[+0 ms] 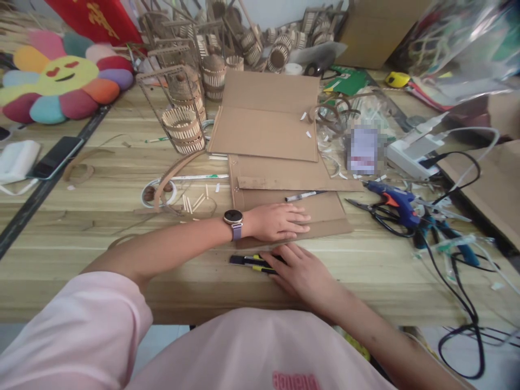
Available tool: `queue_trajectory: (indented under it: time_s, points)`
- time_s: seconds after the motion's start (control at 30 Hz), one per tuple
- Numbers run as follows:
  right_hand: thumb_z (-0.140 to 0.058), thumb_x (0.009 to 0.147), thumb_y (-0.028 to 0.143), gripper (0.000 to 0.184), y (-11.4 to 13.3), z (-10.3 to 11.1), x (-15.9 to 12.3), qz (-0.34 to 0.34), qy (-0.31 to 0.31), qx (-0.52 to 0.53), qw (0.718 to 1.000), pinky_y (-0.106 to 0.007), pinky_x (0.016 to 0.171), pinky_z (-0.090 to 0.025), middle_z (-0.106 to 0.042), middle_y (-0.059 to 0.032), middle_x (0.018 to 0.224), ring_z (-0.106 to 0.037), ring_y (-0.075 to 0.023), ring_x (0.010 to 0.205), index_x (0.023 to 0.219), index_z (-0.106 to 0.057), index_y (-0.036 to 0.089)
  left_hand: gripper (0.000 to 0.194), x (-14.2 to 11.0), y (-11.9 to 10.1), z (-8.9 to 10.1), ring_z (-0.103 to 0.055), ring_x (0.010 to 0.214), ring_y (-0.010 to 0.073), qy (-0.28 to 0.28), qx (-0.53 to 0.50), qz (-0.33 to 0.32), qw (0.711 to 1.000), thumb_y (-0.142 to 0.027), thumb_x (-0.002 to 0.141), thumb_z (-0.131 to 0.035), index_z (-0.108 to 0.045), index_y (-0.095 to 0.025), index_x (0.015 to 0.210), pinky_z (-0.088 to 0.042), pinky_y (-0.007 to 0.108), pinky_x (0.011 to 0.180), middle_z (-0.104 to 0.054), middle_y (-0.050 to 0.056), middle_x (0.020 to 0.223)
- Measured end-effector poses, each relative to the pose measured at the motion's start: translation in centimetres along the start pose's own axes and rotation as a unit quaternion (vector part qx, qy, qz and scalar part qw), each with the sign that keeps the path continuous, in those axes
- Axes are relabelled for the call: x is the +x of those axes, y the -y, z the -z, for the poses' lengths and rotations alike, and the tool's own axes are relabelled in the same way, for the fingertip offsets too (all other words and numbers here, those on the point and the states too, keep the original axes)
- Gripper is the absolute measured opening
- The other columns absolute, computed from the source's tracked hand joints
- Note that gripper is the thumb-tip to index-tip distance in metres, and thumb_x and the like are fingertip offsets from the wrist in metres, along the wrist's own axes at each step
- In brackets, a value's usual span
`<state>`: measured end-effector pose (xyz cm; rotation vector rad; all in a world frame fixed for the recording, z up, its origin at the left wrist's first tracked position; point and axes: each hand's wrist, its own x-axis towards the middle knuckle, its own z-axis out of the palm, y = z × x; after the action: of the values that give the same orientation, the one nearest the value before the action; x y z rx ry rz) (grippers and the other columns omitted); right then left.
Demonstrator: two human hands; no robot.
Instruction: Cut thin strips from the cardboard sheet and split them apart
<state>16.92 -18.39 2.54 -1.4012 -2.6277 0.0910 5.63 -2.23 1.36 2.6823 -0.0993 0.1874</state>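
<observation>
Left of centre, pale sticks point(198, 203) lie loose, clear of the lower cardboard point(325, 210). Lower centre: black-and-yellow cutter point(249, 261) on the tabletop point(190, 271), near its front edge, probably for quick reach. Left hand point(276, 222) open, palm down on that cardboard, likely bracing it. Right hand point(304, 273) curls its fingers over the cutter; can't tell if gripped. Right side: glue gun point(400, 203) near the power strip point(412, 157), presumably for cord reach.

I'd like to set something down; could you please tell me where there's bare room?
Bare patches: between the right forearm and the black cable; at front left, between the black strip and left sleeve. Crowded: around the glue gun; behind the cardboard, among baskets.
</observation>
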Motion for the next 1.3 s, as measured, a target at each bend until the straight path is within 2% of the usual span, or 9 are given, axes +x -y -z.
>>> queue_trajectory:
  time_s: [0.17,0.27,0.4,0.57,0.63,0.7,0.83,1.1,1.3]
  points:
    - [-0.057,0.091,0.026,0.039,-1.4,2.3,-1.8,0.005,0.024,0.084,0.996,-0.039,0.081,-0.054,-0.064,-0.0106,0.103,-0.060,-0.0251,0.098,0.130,-0.058,0.019,0.047,-0.3,0.1,0.2,-0.034,0.144,0.0279,-0.003,-0.010,-0.018,1.000,-0.035,0.096,-0.056,-0.056,-0.013,0.137,-0.023,0.043,0.121,-0.045,0.013,0.151]
    - [-0.050,0.096,0.029,0.043,-4.0,4.8,-4.4,-0.033,-0.008,0.139,0.990,-0.033,0.080,-0.054,-0.063,-0.0109,0.109,-0.061,-0.0210,0.096,0.138,-0.051,0.022,0.055,-0.4,0.1,0.7,-0.034,0.144,0.0313,0.013,-0.030,-0.019,0.999,-0.039,0.089,-0.065,-0.056,-0.011,0.136,-0.024,0.045,0.121,-0.044,0.016,0.151]
    - [-0.049,0.096,0.036,0.046,-9.4,6.0,-7.3,-0.212,-0.105,0.012,0.971,-0.039,0.085,-0.053,-0.061,-0.0125,0.108,-0.061,-0.0253,0.097,0.140,-0.051,0.023,0.048,-0.7,-0.3,1.5,-0.035,0.144,0.0305,0.025,-0.015,-0.017,0.999,-0.029,0.090,-0.064,-0.057,-0.014,0.135,-0.031,0.046,0.117,-0.047,0.015,0.149]
    - [-0.048,0.094,0.035,0.043,-14.1,3.8,-7.5,-0.310,-0.159,-0.116,0.930,-0.049,0.080,-0.052,-0.063,-0.0154,0.098,-0.060,-0.0312,0.091,0.130,-0.059,0.015,0.036,-2.5,-1.8,1.7,-0.050,0.133,0.0273,-0.017,0.084,-0.019,0.996,-0.012,0.093,-0.051,-0.062,-0.018,0.127,-0.045,0.040,0.107,-0.056,0.014,0.141]
    - [-0.050,0.094,0.033,0.041,-13.4,3.4,-7.1,-0.319,-0.206,-0.149,0.913,-0.051,0.083,-0.050,-0.063,-0.0178,0.106,-0.059,-0.0328,0.097,0.129,-0.059,0.014,0.025,-3.2,-2.7,1.3,-0.058,0.125,0.0286,-0.043,0.177,-0.023,0.983,-0.011,0.093,-0.052,-0.069,-0.017,0.110,-0.047,0.044,0.103,-0.058,0.015,0.139]
    - [-0.052,0.094,0.029,0.030,-11.7,3.5,-6.7,-0.267,-0.231,-0.154,0.923,-0.045,0.084,-0.050,-0.064,-0.0155,0.104,-0.060,-0.0290,0.096,0.118,-0.066,0.017,0.019,-3.7,-3.6,0.8,-0.063,0.117,0.0276,-0.081,0.269,-0.017,0.959,-0.011,0.094,-0.052,-0.070,-0.015,0.098,-0.046,0.047,0.103,-0.061,0.016,0.135]
    - [-0.052,0.096,0.024,0.019,-8.1,3.2,-5.9,-0.092,-0.082,-0.076,0.989,-0.032,0.079,-0.048,-0.068,-0.0062,0.090,-0.063,-0.0191,0.084,0.102,-0.071,0.023,0.018,-3.9,-5.1,0.0,-0.065,0.110,0.0280,-0.123,0.361,0.012,0.924,-0.011,0.095,-0.052,-0.070,-0.010,0.097,-0.049,0.048,0.098,-0.065,0.018,0.128]
    - [-0.059,0.092,0.021,0.011,-8.2,2.6,-4.2,-0.113,-0.025,-0.058,0.992,-0.029,0.068,-0.046,-0.062,-0.0046,0.083,-0.062,-0.0185,0.076,0.095,-0.070,0.019,0.026,-5.2,-5.8,1.8,-0.067,0.103,0.0241,-0.162,0.207,0.092,0.961,-0.011,0.093,-0.048,-0.071,-0.014,0.104,-0.055,0.040,0.087,-0.071,0.014,0.116]
    - [-0.059,0.092,0.022,0.011,-8.0,3.7,-3.2,-0.068,0.000,-0.041,0.997,-0.030,0.070,-0.044,-0.064,-0.0051,0.085,-0.062,-0.0191,0.080,0.091,-0.069,0.020,0.030,-6.9,-5.9,4.0,-0.070,0.098,0.0230,-0.271,0.110,0.191,0.937,-0.014,0.093,-0.045,-0.072,-0.018,0.105,-0.057,0.040,0.087,-0.075,0.009,0.107]
